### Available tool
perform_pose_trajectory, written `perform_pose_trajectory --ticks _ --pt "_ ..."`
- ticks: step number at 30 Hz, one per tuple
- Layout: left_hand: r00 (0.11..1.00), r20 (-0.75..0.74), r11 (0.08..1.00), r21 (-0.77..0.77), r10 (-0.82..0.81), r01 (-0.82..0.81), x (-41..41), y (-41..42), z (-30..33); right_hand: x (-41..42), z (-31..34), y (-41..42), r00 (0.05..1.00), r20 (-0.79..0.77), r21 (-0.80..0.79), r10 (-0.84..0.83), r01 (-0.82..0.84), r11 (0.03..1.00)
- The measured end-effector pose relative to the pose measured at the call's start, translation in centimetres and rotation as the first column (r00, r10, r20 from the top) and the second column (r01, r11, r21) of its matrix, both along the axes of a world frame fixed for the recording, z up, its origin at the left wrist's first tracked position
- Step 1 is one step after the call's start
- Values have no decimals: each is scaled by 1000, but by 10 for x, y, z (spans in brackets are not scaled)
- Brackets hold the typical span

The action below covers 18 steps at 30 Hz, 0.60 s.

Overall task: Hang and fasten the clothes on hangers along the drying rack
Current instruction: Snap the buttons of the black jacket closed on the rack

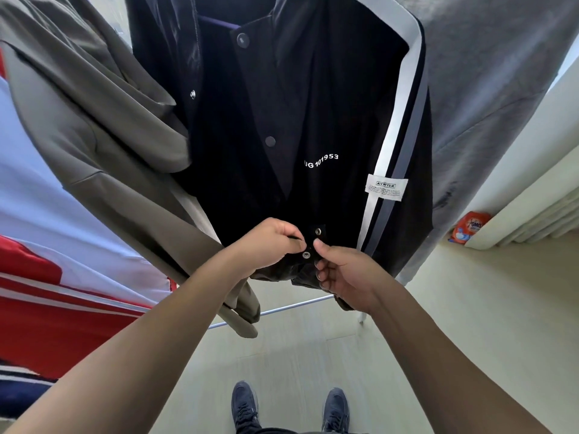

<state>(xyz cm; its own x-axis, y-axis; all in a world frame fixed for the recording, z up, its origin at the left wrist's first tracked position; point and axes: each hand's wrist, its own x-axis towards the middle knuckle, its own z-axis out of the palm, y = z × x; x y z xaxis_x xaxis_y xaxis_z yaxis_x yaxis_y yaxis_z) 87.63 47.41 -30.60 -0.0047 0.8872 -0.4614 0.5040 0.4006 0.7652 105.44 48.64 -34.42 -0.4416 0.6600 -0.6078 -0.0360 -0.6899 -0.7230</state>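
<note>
Two hands meet at the bottom hem of a black jacket [282, 120]. The left hand [271, 242] pinches one front edge of the hem between thumb and curled fingers, while the right hand [341, 270] pinches the opposite edge, thumb on top and fingers folded beneath the cloth. Between them lie two silver snaps [306, 254], both unfastened; the upper one sits just above the right thumb. Higher up the placket, two dark snap caps appear closed, though the front gapes open between them.

The jacket hangs in the middle of the line of garments, with white lettering on its chest, a white and grey stripe down its sleeve and a white label [387, 189] sewn near that stripe. An olive jacket [103, 126] hangs touching it on the left, and a grey garment [488, 73] hangs on the right. A red, white and blue cloth [47, 277] fills the left edge. A metal bar of the drying rack [294, 306] runs below the hands. Beneath, dark shoes [246, 405] stand on the pale floor, and an orange detergent bag [468, 228] leans by the wall.
</note>
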Motion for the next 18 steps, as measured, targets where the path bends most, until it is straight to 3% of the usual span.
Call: perform_pose_trajectory --ticks 6,10,15,18 --pt "999 -29 1000 -5 -30 30 -1 8 3 -10 4 5 999 45 -2 16 -16 1000" --pt "999 -43 1000 -20 -14 14 4 8 2 -15 3 7 1000 -11 -16 -22 22 1000" --pt "930 -31 928 88 366 -363 -47 25 13 25 -10 1 991 -22 -49 -133 132 990" --pt "978 -112 985 34 173 -171 -42 24 31 33 -20 -6 985 -31 -87 -169 166 982"
